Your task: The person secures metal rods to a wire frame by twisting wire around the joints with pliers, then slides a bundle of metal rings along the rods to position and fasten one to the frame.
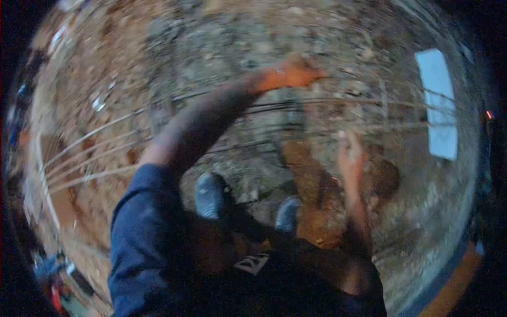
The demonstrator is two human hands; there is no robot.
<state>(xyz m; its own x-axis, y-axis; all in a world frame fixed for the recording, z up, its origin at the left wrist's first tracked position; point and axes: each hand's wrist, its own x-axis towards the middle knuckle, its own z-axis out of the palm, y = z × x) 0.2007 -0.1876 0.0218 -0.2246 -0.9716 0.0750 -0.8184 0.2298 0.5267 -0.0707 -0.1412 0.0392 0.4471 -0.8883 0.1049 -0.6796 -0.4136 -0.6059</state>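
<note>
Several long thin rods [364, 101], like reinforcing bars, run across the view above the rough ground. My left hand [298, 73] is stretched out over them, just beyond the farther rods, with its fingers pointing right. Motion smears those fingers, and I see nothing distinct in them. On the near side of the rods is my right hand [353, 153], raised with its fingertips close to the nearest rod [375, 127]. The fingers look partly bent, but blur hides whether they touch or hold anything.
Stony, uneven soil [211, 50] surrounds the rods. A pale flat panel [439, 103] lies at the right, by the rod ends. My shoes [208, 195] stand close to the rods. A straight pale edge [46, 195] crosses the rods' left ends. An orange-brown strip [454, 280] is at lower right.
</note>
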